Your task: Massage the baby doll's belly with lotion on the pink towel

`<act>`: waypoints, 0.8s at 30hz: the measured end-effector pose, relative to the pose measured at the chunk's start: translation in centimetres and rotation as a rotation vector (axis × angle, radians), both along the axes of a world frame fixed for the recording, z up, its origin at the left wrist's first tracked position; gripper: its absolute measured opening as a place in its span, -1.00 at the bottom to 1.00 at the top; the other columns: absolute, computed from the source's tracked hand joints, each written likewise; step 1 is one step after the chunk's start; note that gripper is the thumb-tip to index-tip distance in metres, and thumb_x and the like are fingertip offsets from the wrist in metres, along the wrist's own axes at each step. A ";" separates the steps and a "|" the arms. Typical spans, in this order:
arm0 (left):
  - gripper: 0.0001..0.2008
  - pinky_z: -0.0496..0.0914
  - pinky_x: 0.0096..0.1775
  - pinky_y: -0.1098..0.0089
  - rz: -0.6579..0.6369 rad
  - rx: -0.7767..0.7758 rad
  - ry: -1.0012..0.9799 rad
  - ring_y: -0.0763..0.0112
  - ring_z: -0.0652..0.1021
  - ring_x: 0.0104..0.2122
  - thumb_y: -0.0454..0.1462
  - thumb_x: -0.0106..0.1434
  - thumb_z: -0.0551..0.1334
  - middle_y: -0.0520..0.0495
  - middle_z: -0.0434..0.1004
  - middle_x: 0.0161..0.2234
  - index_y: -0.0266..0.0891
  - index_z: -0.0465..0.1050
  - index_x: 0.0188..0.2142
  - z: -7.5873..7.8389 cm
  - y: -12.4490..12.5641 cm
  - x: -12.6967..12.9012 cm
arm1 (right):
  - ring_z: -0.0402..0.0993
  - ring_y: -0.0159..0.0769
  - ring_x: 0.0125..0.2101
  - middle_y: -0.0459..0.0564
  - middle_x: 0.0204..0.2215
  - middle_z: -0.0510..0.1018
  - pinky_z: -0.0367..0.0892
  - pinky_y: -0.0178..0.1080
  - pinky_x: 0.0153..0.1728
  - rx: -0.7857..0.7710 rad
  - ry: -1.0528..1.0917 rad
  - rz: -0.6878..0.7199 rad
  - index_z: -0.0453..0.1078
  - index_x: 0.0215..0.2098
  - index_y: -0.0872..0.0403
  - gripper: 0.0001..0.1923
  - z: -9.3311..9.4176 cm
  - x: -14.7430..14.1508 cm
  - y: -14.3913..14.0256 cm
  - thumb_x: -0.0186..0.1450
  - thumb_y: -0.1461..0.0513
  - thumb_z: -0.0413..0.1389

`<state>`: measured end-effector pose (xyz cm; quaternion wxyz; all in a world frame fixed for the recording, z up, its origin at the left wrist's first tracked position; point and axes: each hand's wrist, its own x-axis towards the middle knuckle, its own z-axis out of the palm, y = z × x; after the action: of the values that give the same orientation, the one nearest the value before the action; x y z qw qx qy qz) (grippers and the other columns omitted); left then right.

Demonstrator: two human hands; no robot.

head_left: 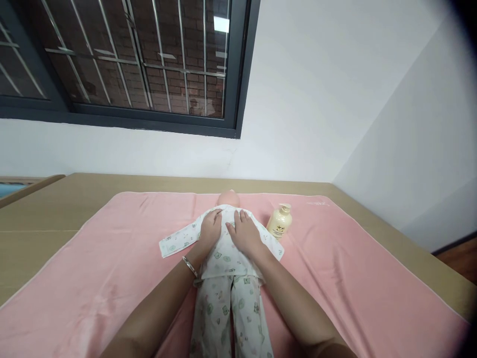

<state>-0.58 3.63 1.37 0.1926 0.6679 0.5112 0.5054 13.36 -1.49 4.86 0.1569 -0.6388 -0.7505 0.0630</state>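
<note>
A baby doll (228,199) lies stretched out on a pink mat, its head toward the wall. It wears a white printed pajama top (224,258) and matching pants (246,311). My left hand (211,228) rests flat on the upper left of the top, fingers extended. On the upper right, my right hand (245,233) lies flat with its thumb spread inward. Both hands touch the cloth and grasp nothing visible. One sleeve (181,240) reaches out to the left; the other is partly covered by my right forearm. Whether the doll faces up or down, I cannot tell.
A cream pump bottle (280,222) stands on the pink mat (122,258), close to the doll's right-side sleeve. The mat covers much of a wooden table (48,214). Behind it are a white wall (298,99) and a dark-framed barred window (149,59).
</note>
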 end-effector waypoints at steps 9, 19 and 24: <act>-0.61 0.37 0.05 0.21 0.018 -0.102 -0.097 0.24 0.54 -0.05 -0.16 0.37 -0.06 -0.13 0.60 -0.10 -0.22 0.52 -0.17 0.5 0.0 -0.7 | -0.21 0.03 0.37 0.00 0.37 0.04 -0.21 0.15 0.30 0.039 -0.052 0.258 0.07 0.36 0.05 -0.44 -0.6 -1.6 -1.5 0.40 0.26 -0.14; -0.57 0.40 -0.02 0.19 0.043 -0.053 0.021 0.21 0.56 -0.12 -0.13 0.40 -0.10 -0.19 0.61 -0.15 -0.23 0.52 -0.21 0.7 -0.4 -0.2 | -0.15 0.10 0.35 0.27 0.35 0.03 -0.20 0.12 0.29 0.095 0.004 -0.021 0.01 0.36 0.29 -0.39 -1.7 -2.0 -0.2 0.44 0.13 -0.18; -0.54 0.43 -0.08 0.15 0.045 -0.086 0.108 0.18 0.58 -0.22 -0.12 0.41 -0.12 -0.21 0.62 -0.26 -0.23 0.51 -0.28 1.1 -0.4 -0.3 | -0.21 -0.12 0.37 -0.08 0.36 0.08 -0.29 0.13 0.32 0.141 0.036 0.374 0.00 0.38 -0.03 -0.45 -1.1 -1.2 0.1 0.44 0.20 -0.15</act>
<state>-0.89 3.28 2.42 0.1818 0.6737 0.5568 0.4506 12.12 -1.40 3.80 0.2002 -0.4744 -0.8558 0.0498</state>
